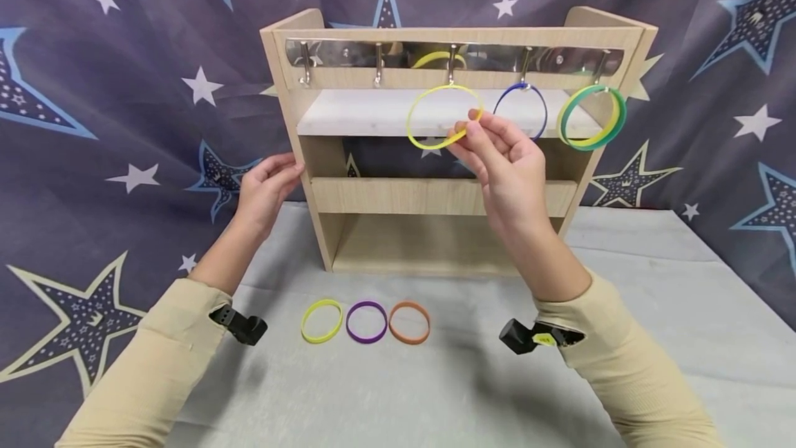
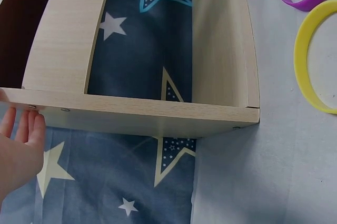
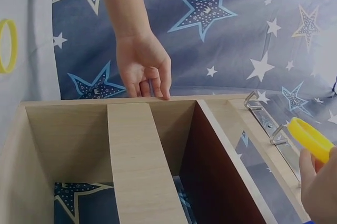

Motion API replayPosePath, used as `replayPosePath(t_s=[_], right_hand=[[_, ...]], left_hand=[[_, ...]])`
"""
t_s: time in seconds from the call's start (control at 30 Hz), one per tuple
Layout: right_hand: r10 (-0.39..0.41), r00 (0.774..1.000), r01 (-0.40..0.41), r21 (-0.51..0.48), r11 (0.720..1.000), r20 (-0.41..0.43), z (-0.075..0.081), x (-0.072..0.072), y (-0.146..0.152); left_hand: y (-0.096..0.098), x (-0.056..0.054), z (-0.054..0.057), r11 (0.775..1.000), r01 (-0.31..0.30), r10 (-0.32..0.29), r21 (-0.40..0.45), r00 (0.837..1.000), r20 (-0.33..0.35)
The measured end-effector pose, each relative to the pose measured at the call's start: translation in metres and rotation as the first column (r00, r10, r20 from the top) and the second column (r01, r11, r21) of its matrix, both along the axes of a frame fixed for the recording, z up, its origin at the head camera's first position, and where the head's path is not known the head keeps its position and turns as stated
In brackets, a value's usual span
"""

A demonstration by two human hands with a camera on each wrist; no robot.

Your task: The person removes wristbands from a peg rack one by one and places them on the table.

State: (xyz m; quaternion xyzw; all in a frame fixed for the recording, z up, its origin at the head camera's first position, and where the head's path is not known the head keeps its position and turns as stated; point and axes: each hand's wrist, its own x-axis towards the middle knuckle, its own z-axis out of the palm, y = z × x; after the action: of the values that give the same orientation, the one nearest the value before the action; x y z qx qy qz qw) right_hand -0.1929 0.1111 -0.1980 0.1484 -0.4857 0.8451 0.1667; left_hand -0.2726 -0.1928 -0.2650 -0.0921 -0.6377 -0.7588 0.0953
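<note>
At one o'clock, head view: yellow band, at the middle hook, pinched in right hand. At nine: left hand, fingers loosely extended, touching wooden shelf. At two: blue band, green band, both hung. About six: purple band, orange band, on table.

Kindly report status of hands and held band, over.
Right hand pinches yellow band near middle hook. Left hand touches shelf's side. Nothing visibly in the way.
</note>
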Motion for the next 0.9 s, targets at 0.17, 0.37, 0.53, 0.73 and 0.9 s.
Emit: replayPosePath(t_s=[0.17, 0.37, 0.53, 0.73, 0.9], right_hand=[[0.005, 1.0, -0.004, 0.024, 1.0, -0.028, -0.004, 0.003, -0.001], [0.046, 0.999, -0.046, 0.023, 0.999, 0.017, -0.013, 0.002, 0.001], [0.088, 0.992, -0.091, 0.038, 0.995, 0.087, -0.021, 0.0, 0.002], [0.115, 0.976, -0.13, 0.072, 0.989, 0.185, -0.03, -0.002, 0.005], [0.14, 0.962, -0.163, 0.083, 0.983, 0.233, -0.037, -0.003, 0.008]], left_hand=[[0.0, 0.0, 0.001, 1.0, 0.004, -0.004, 0.012, 1.0, -0.004], [0.0, 0.0, 0.001, 1.0, 0.003, -0.003, 0.006, 1.0, -0.005], [0.0, 0.0, 0.0, 1.0, 0.0, 0.0, -0.01, 1.0, 0.005], [-0.001, 0.0, -0.001, 1.0, -0.005, 0.005, -0.016, 1.0, 0.009], [-0.001, 0.0, 0.0, 1.0, -0.009, 0.009, -0.025, 1.0, 0.011]])
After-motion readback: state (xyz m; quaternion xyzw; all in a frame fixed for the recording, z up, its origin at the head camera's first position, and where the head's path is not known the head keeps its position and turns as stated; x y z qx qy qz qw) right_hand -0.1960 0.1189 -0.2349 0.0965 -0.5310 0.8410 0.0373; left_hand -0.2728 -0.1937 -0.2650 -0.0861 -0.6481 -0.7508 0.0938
